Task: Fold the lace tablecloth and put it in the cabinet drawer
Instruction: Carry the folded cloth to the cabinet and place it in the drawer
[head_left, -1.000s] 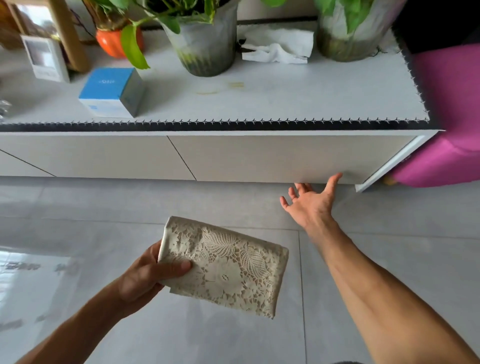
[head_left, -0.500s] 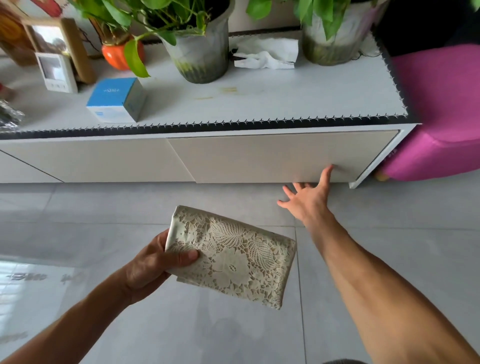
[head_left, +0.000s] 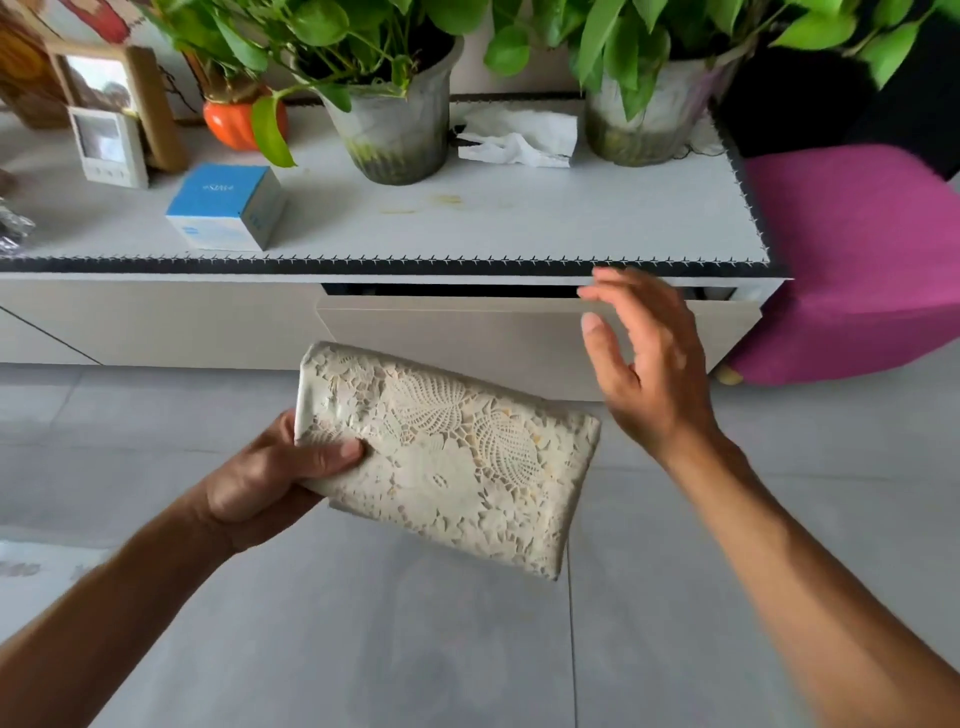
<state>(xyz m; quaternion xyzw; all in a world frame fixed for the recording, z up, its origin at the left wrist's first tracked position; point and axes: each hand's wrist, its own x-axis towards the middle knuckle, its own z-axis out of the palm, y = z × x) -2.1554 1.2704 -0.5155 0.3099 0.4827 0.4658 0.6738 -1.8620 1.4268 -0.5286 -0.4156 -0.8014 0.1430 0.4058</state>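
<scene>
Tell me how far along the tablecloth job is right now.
Folding looks done: the tablecloth is a compact folded pad, gripped at one end by the left hand. In hand: the drawer is pulled out slightly, a dark gap showing along its top, with the open right hand in front of it. Left: open the drawer wider, lay the tablecloth inside, close it.

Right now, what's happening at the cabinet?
The left hand grips the folded lace tablecloth by its left edge, above the floor. The right hand hangs open in front of the right-hand drawer, which stands ajar with a dark gap along its top. The cloth is not in yet.
</scene>
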